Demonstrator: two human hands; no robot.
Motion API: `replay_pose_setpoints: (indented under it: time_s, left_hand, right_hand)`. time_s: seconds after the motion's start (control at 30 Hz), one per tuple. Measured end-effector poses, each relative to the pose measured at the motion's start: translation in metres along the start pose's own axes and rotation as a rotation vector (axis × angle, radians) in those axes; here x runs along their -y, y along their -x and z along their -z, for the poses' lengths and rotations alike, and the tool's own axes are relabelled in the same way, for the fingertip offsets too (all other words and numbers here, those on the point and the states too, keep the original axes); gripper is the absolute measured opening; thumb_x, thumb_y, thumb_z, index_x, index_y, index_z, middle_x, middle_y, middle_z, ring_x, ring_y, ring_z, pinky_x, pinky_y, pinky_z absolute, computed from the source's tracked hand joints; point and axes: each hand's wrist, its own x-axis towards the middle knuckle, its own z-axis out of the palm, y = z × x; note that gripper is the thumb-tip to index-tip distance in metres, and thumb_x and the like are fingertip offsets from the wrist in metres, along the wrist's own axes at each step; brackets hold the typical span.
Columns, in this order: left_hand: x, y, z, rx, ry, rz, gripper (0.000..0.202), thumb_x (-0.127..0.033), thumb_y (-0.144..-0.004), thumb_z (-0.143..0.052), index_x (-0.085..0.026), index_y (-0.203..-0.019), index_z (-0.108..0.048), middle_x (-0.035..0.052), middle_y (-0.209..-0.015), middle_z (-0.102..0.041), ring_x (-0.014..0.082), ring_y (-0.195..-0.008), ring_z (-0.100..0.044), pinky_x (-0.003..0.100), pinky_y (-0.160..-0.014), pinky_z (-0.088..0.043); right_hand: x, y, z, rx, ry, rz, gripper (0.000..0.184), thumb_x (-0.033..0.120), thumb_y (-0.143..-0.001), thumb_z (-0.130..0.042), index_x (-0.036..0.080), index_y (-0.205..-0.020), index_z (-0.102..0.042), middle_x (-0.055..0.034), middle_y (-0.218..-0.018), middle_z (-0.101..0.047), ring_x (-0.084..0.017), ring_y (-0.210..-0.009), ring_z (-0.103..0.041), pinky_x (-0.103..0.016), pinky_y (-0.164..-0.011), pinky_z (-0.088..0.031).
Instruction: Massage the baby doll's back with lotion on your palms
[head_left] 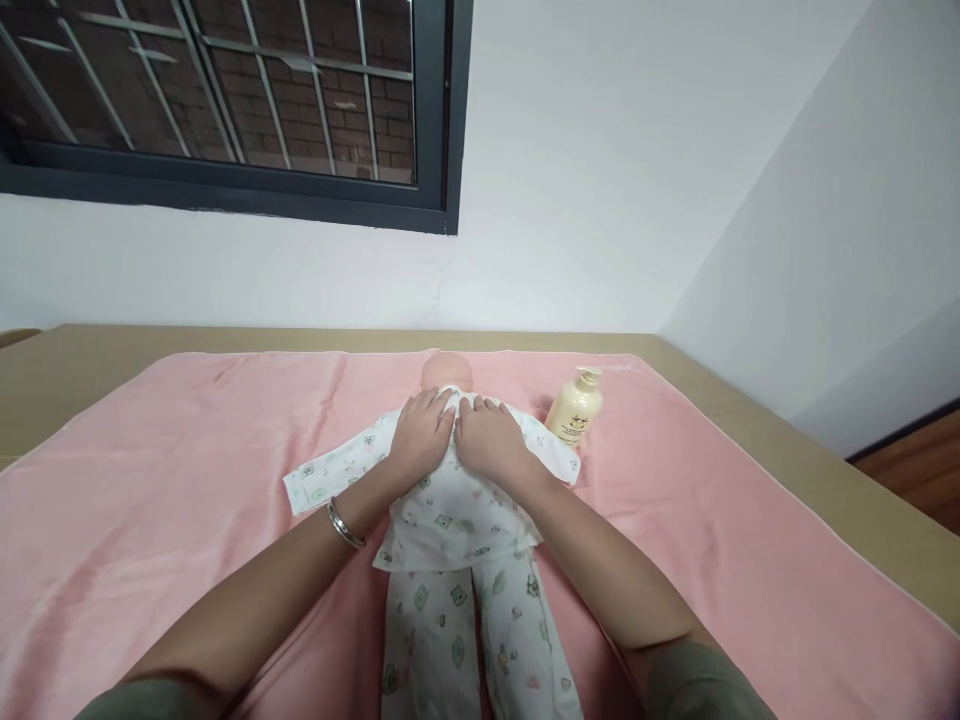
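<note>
A baby doll [447, 371] lies stretched out on a pink sheet [660, 580], its smooth head at the far end. It wears a white patterned top [465, 515] with the sleeves spread wide and matching trousers [435, 640]. My left hand [421, 432] rests flat on the upper part of the top, left of its middle line. Beside it, my right hand [491, 436] lies flat on the other side, fingers pointing toward the head. Both hands are open, pressing on the cloth and gripping nothing. No facial features show on the doll's head.
A cream pump bottle [574, 408] leans beside the doll's right-hand sleeve. Under the sheet is a wooden surface [765, 440] that meets a white wall [570, 230]. A dark-framed window [442, 120] with bars is at the upper left.
</note>
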Motion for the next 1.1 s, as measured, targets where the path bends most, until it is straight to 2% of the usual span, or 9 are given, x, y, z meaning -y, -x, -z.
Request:
replay_pose_setpoints:
  time_s: [0.27, 0.47, 0.6, 0.7, 0.8, 0.87, 0.93, 1.03, 1.1]
  left_hand:
    - [0.001, 0.007, -0.007, -0.049, 0.046, 0.045, 0.047, -0.035, -0.099, -0.03, -0.018, -0.132, -0.058, 0.0119, -0.139, -0.059, 0.027, -0.132, -0.05, 0.048, -0.115, -0.034]
    - [0.002, 0.005, -0.007, -0.058, 0.071, 0.044, 0.046, -0.033, -0.097, -0.032, -0.016, -0.13, -0.06, 0.0131, -0.138, -0.06, 0.0274, -0.132, -0.051, 0.048, -0.115, -0.034]
    - [0.0, 0.007, -0.006, -0.049, 0.111, 0.064, 0.045, -0.033, -0.096, -0.034, -0.018, -0.129, -0.06, 0.0116, -0.139, -0.059, 0.0273, -0.133, -0.05, 0.049, -0.116, -0.035]
    - [-0.003, 0.012, -0.005, -0.126, 0.1, 0.139, 0.047, -0.035, -0.094, -0.041, -0.015, -0.132, -0.058, 0.0163, -0.148, -0.048, 0.0335, -0.139, -0.042, 0.054, -0.116, -0.034]
    - [-0.004, 0.018, -0.005, -0.215, 0.091, 0.22, 0.05, -0.036, -0.092, -0.046, -0.017, -0.137, -0.053, 0.0171, -0.158, -0.032, 0.0384, -0.145, -0.03, 0.06, -0.116, -0.03]
    - [-0.004, 0.02, -0.006, -0.221, 0.132, 0.222, 0.048, -0.036, -0.094, -0.043, -0.019, -0.138, -0.052, 0.0158, -0.158, -0.032, 0.0368, -0.146, -0.03, 0.06, -0.116, -0.029]
    - [-0.003, 0.022, -0.008, -0.247, 0.196, 0.191, 0.047, -0.036, -0.096, -0.037, -0.019, -0.138, -0.05, 0.016, -0.156, -0.035, 0.0337, -0.145, -0.032, 0.057, -0.117, -0.03]
    - [-0.001, 0.024, -0.01, -0.372, 0.286, 0.12, 0.05, -0.038, -0.1, -0.029, -0.016, -0.143, -0.042, 0.0179, -0.155, -0.035, 0.029, -0.146, -0.031, 0.052, -0.119, -0.03]
    - [0.0, 0.026, -0.011, -0.455, 0.309, 0.093, 0.052, -0.04, -0.102, -0.025, -0.016, -0.147, -0.034, 0.0186, -0.155, -0.033, 0.0267, -0.147, -0.03, 0.049, -0.119, -0.029]
  right_hand:
    - [-0.016, -0.023, -0.017, -0.082, -0.154, -0.046, 0.057, 0.038, -0.101, -0.028, 0.004, -0.146, -0.041, -0.0247, -0.154, -0.039, -0.032, -0.145, -0.032, -0.05, -0.116, -0.019]
    - [-0.013, -0.018, -0.018, -0.136, -0.101, -0.048, 0.05, 0.036, -0.101, -0.029, 0.007, -0.135, -0.052, -0.0226, -0.138, -0.057, -0.03, -0.132, -0.049, -0.046, -0.11, -0.029]
    - [-0.004, -0.01, -0.014, -0.178, 0.002, -0.106, 0.051, 0.038, -0.102, -0.028, 0.003, -0.127, -0.057, -0.0264, -0.126, -0.063, -0.033, -0.117, -0.06, -0.046, -0.103, -0.036]
    - [0.002, 0.0, -0.003, -0.146, 0.084, -0.118, 0.054, 0.041, -0.102, -0.03, 0.0, -0.124, -0.059, -0.0292, -0.116, -0.066, -0.035, -0.112, -0.063, -0.046, -0.098, -0.041]
    - [0.003, 0.015, 0.021, -0.009, 0.08, -0.1, 0.05, 0.041, -0.102, -0.032, 0.007, -0.111, -0.067, -0.0233, -0.102, -0.072, -0.033, -0.102, -0.067, -0.043, -0.088, -0.047]
    - [0.0, 0.024, 0.04, 0.074, 0.054, -0.08, 0.047, 0.039, -0.102, -0.032, 0.014, -0.098, -0.072, -0.0175, -0.094, -0.074, -0.031, -0.093, -0.069, -0.041, -0.081, -0.05]
    - [-0.002, 0.031, 0.054, 0.085, 0.025, -0.034, 0.047, 0.037, -0.101, -0.031, 0.017, -0.091, -0.072, -0.0147, -0.091, -0.074, -0.029, -0.09, -0.069, -0.04, -0.081, -0.05]
    - [-0.001, 0.029, 0.052, -0.137, -0.041, 0.113, 0.042, 0.031, -0.101, -0.032, 0.013, -0.113, -0.068, -0.0172, -0.118, -0.069, -0.029, -0.112, -0.062, -0.041, -0.098, -0.045]
    - [0.001, 0.02, 0.038, -0.316, -0.082, 0.191, 0.043, 0.026, -0.1, -0.035, 0.009, -0.134, -0.055, -0.0187, -0.146, -0.051, -0.029, -0.137, -0.044, -0.042, -0.113, -0.031]
